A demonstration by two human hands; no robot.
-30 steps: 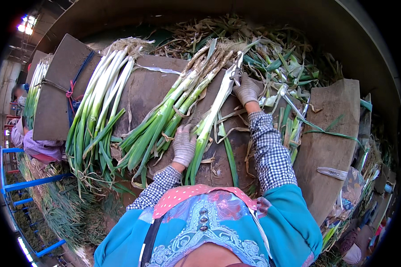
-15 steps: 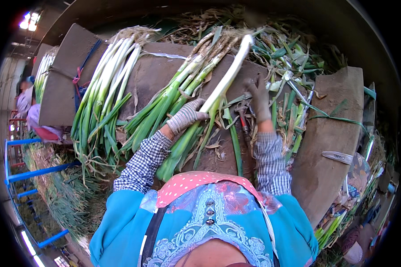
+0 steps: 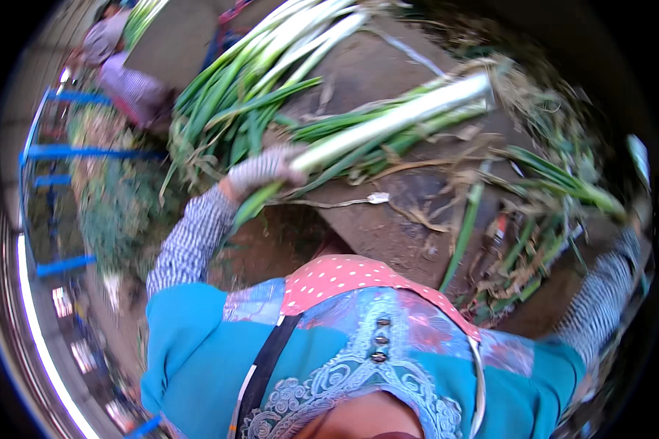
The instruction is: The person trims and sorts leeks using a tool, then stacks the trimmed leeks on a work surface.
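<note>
My left hand point(image 3: 265, 168), in a pale knit glove, is closed around a long green onion point(image 3: 395, 117) with a thick white stalk, holding it just above a small heap of others on the brown board point(image 3: 377, 223). My right arm in its checked sleeve point(image 3: 600, 300) stretches to the far right rim. There my right hand point(image 3: 641, 216) is blurred among green leaves point(image 3: 564, 183), and I cannot tell whether it holds anything.
A large pile of trimmed green onions point(image 3: 271, 58) lies at the back left of the board. Loose leaves and dry trimmings point(image 3: 520, 256) litter the right side. Another person point(image 3: 121, 69) crouches at the upper left beside blue metal bars point(image 3: 73, 154).
The view has swung left and down. My left hand has shifted left with the white-stalked onion in it, and my right hand has moved out to the far right edge.
</note>
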